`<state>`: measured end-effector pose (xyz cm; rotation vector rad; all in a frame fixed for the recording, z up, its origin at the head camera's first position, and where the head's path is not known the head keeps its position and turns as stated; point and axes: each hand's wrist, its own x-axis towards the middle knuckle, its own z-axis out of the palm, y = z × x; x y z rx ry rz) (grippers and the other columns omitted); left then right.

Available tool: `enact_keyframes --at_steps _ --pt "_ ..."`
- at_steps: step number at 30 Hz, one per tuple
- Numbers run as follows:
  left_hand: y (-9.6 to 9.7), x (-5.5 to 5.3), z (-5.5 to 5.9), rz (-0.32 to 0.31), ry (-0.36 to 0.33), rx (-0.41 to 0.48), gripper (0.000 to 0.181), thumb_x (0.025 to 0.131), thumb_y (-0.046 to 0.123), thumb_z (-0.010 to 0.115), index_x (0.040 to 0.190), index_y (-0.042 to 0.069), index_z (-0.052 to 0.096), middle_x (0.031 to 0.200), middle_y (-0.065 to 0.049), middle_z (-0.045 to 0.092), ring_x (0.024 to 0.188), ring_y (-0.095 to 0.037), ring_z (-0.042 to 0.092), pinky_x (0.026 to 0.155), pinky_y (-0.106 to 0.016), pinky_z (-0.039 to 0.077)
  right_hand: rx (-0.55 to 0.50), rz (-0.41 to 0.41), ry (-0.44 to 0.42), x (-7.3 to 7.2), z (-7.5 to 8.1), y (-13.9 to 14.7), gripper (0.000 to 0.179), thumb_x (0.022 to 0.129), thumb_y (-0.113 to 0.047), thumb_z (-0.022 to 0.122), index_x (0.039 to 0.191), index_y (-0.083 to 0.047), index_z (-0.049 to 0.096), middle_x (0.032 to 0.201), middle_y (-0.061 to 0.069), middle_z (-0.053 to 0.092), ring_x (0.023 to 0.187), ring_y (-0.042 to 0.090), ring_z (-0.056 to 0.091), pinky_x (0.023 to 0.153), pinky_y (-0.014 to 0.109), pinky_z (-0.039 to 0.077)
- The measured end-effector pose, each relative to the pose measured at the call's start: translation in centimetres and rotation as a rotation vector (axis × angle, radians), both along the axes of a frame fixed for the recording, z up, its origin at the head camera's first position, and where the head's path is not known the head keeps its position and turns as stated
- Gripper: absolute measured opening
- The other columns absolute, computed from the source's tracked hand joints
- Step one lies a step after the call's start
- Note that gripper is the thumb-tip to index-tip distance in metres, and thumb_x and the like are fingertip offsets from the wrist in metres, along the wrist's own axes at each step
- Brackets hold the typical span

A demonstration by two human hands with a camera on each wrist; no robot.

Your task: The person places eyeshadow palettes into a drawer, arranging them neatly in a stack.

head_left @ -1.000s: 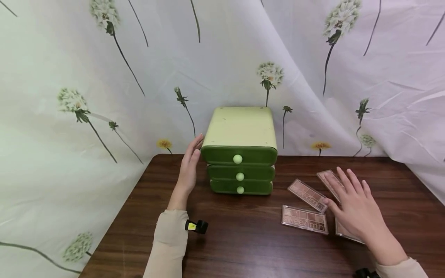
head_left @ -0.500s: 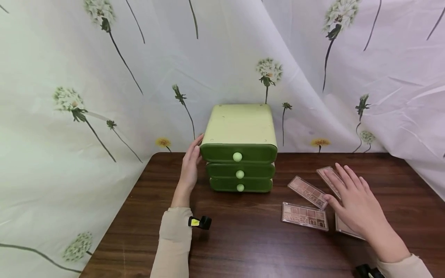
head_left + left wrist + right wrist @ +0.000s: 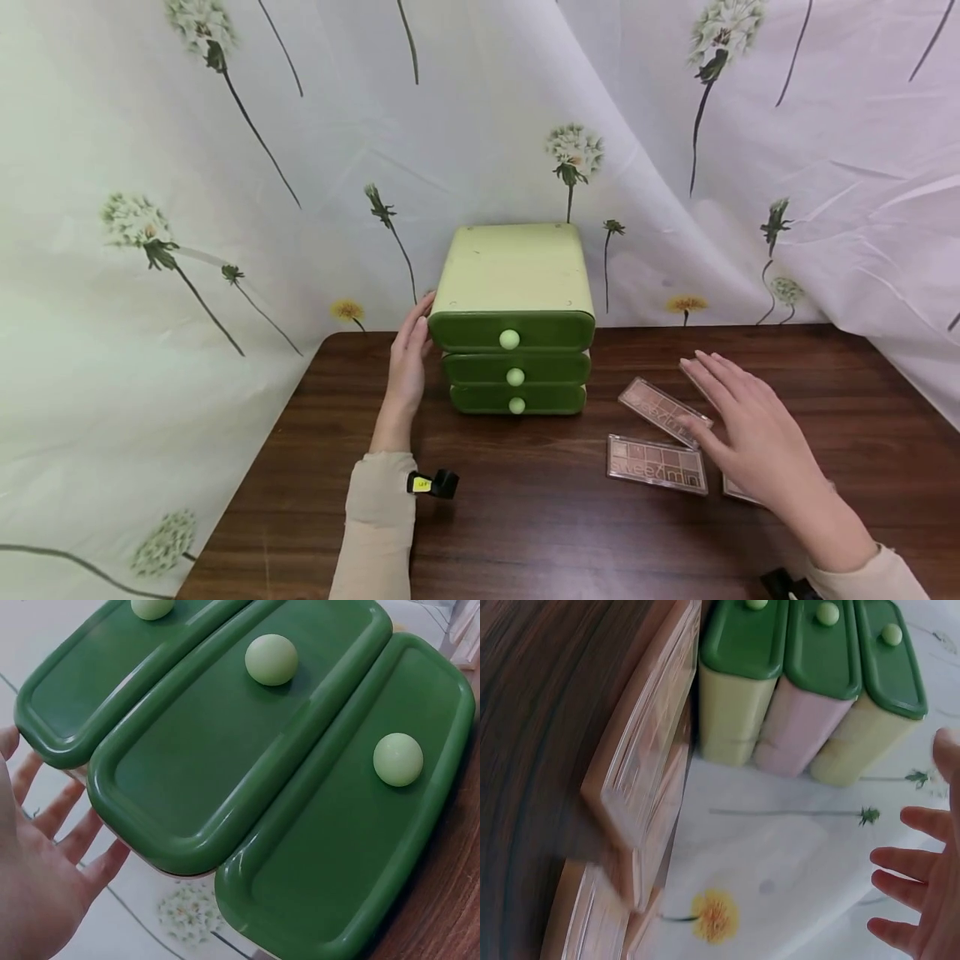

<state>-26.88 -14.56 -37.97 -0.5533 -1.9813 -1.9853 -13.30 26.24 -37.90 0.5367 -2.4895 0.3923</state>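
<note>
A small three-drawer cabinet (image 3: pixel 513 267) with a pale green top and dark green fronts stands at the back of the table. My left hand (image 3: pixel 407 371) lies along its left side, fingers extended; in the left wrist view those fingers (image 3: pixel 71 814) reach beside the drawer edges, though contact is hard to confirm. To the right are several clear-lidded makeup palettes, among them a front palette (image 3: pixel 656 465) and a slanted palette (image 3: pixel 660 408). Over others hovers my right hand (image 3: pixel 757 442), fingers extended and holding nothing, partly hiding a near palette (image 3: pixel 738 492).
Each drawer has a round light green knob (image 3: pixel 509 339). Behind the dark wooden table (image 3: pixel 517 517) hangs a white cloth (image 3: pixel 480 125) printed with dandelions. A wrist camera (image 3: pixel 435 483) sits on the left sleeve.
My left hand has closed up to the cabinet's left side. The right hand has shifted slightly left over the palettes, with its fingers drawn closer together. The cabinet and palettes stay put.
</note>
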Motion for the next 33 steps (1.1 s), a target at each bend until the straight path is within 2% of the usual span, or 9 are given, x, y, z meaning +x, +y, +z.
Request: enact_keyframes --at_steps 4,7,10,16,18,20,24,31,33 --pt "0.1 0.1 0.1 0.004 -0.006 0.012 0.047 0.108 0.039 0.037 0.150 0.020 0.046 0.150 0.003 0.043 0.135 -0.016 0.042 0.108 -0.050 0.034 -0.066 0.035 0.051 -0.1 0.5 -1.5 0.068 0.086 -0.027 0.076 0.146 -0.011 0.049 0.142 0.015 0.053 0.130 0.041 0.047 0.110 0.047 0.032" --pt "0.2 0.2 0.1 0.011 -0.005 0.027 0.048 0.108 0.039 0.038 0.150 0.018 0.045 0.151 0.001 0.043 0.136 -0.018 0.041 0.108 -0.053 0.033 -0.108 0.074 0.095 -0.4 0.8 -2.6 0.062 0.089 -0.026 0.073 0.145 -0.010 0.051 0.139 0.013 0.057 0.127 0.041 0.050 0.115 0.039 0.029" --pt "0.4 0.3 0.1 0.011 0.002 0.033 0.048 0.108 0.038 0.038 0.150 0.017 0.045 0.152 0.001 0.042 0.137 -0.019 0.041 0.109 -0.054 0.032 -0.141 0.098 0.113 -0.7 1.2 -3.7 0.059 0.089 -0.022 0.072 0.144 -0.011 0.053 0.135 0.010 0.059 0.120 0.036 0.056 0.110 0.040 0.036" --pt "0.4 0.3 0.0 0.011 -0.007 0.035 0.047 0.108 0.038 0.037 0.150 0.019 0.046 0.154 0.004 0.040 0.138 -0.017 0.039 0.110 -0.054 0.030 -0.226 0.138 0.099 -1.3 1.9 -6.5 0.059 0.084 -0.005 0.076 0.139 -0.009 0.056 0.123 0.008 0.066 0.108 0.027 0.063 0.093 0.045 0.046" --pt "0.3 0.3 0.0 0.013 -0.022 0.035 0.046 0.108 0.037 0.038 0.150 0.019 0.046 0.154 0.004 0.039 0.139 -0.016 0.037 0.111 -0.053 0.029 -0.262 0.159 0.107 -1.6 2.0 -7.5 0.057 0.083 -0.003 0.076 0.137 -0.009 0.058 0.117 0.007 0.068 0.101 0.023 0.065 0.086 0.038 0.048" --pt "0.3 0.4 -0.1 0.012 -0.036 0.039 0.046 0.108 0.035 0.038 0.150 0.017 0.046 0.155 0.004 0.039 0.140 -0.016 0.035 0.112 -0.053 0.028 -0.295 0.177 0.116 -1.9 2.1 -8.5 0.056 0.084 -0.001 0.076 0.136 -0.009 0.059 0.112 0.005 0.069 0.083 0.014 0.065 0.073 0.027 0.048" --pt "0.3 0.6 -0.1 0.015 -0.047 0.058 0.046 0.108 0.032 0.040 0.149 0.014 0.046 0.155 0.002 0.039 0.141 -0.017 0.035 0.112 -0.052 0.029 -0.366 0.217 0.089 -2.7 2.1 -10.6 0.052 0.086 0.000 0.074 0.135 -0.011 0.060 0.110 0.004 0.070 0.066 0.005 0.056 0.053 0.017 0.038" --pt "0.5 0.9 0.1 0.008 -0.031 0.079 0.046 0.108 0.031 0.041 0.149 0.013 0.046 0.153 0.002 0.041 0.133 -0.019 0.045 0.105 -0.050 0.037 -0.486 0.296 0.029 -4.4 2.2 -14.5 0.044 0.088 -0.002 0.075 0.129 -0.007 0.062 0.103 0.006 0.072 0.089 0.015 0.068 0.063 0.028 0.051" --pt "0.5 0.9 0.2 -0.003 -0.038 0.085 0.046 0.108 0.031 0.042 0.150 0.012 0.046 0.152 0.001 0.043 0.129 -0.018 0.049 0.102 -0.048 0.040 -0.519 0.317 0.011 -4.9 2.3 -15.3 0.043 0.088 -0.003 0.075 0.129 -0.007 0.062 0.102 0.007 0.072 0.087 0.015 0.068 0.065 0.029 0.054"
